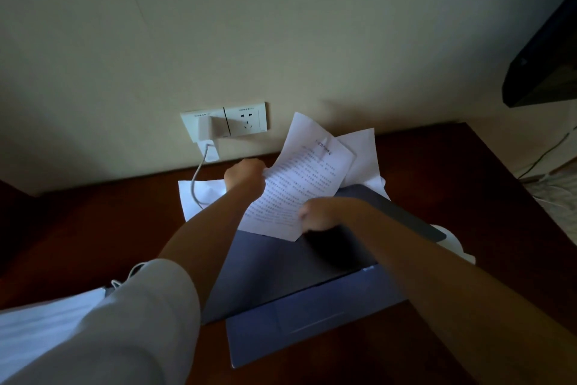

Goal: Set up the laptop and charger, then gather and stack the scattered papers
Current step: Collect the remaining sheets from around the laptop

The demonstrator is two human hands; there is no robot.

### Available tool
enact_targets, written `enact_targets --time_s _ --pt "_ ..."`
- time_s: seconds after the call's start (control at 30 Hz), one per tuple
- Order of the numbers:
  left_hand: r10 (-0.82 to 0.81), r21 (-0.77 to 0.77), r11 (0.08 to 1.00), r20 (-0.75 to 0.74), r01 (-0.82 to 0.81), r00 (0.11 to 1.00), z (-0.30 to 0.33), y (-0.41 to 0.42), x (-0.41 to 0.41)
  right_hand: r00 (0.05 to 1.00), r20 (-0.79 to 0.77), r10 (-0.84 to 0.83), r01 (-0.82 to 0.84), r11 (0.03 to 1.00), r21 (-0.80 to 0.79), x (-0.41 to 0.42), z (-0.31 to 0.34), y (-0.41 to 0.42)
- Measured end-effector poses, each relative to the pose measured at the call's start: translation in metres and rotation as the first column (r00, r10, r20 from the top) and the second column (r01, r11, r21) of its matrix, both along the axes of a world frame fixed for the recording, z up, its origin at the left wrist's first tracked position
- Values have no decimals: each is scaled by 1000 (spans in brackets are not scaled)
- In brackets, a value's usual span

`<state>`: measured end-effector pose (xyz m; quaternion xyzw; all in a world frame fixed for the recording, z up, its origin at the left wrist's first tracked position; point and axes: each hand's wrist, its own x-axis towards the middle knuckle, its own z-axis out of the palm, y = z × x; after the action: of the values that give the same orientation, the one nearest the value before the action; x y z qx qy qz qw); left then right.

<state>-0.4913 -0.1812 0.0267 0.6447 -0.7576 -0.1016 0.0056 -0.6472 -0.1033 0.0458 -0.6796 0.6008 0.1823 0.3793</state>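
A printed sheet of paper (299, 178) is held above the open blue-grey laptop (312, 316), which lies on the dark wooden desk (103, 228). My left hand (245, 175) grips the sheet's left edge. My right hand (323, 213) grips its lower right edge. More white papers (362, 153) stick out behind the held sheet, and another paper (193, 197) lies flat left of my left forearm. A white charger (207, 132) is plugged into the wall socket (246, 121); its white cable (196, 185) runs down across the flat paper.
A stack of white paper (40, 319) lies at the lower left desk edge. A white object (452, 241) peeks out past the laptop screen on the right. A dark TV (543, 72) hangs at the upper right, with cables (549, 150) below it.
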Motion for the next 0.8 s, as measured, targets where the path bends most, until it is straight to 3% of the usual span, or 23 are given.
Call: enact_targets --time_s 0.23,0.33,0.4,0.57,0.8 --pt "86 15 996 66 -87 994 -15 -9 -14 903 -289 -317 233 928 -291 -55 -44 -25" --pt "52 78 995 71 -58 996 -24 -13 -17 886 -340 -314 242 941 -238 -62 -57 -34" --pt "56 122 991 55 -63 997 -27 -15 -18 921 -270 -281 228 950 -212 -61 -64 -45" --pt "90 141 985 45 -95 995 -29 -23 -18 972 102 -210 224 963 -151 -29 -71 -53" --pt "26 55 998 120 -33 992 -24 -27 -21 972 81 -222 229 969 -96 0 -76 -60"
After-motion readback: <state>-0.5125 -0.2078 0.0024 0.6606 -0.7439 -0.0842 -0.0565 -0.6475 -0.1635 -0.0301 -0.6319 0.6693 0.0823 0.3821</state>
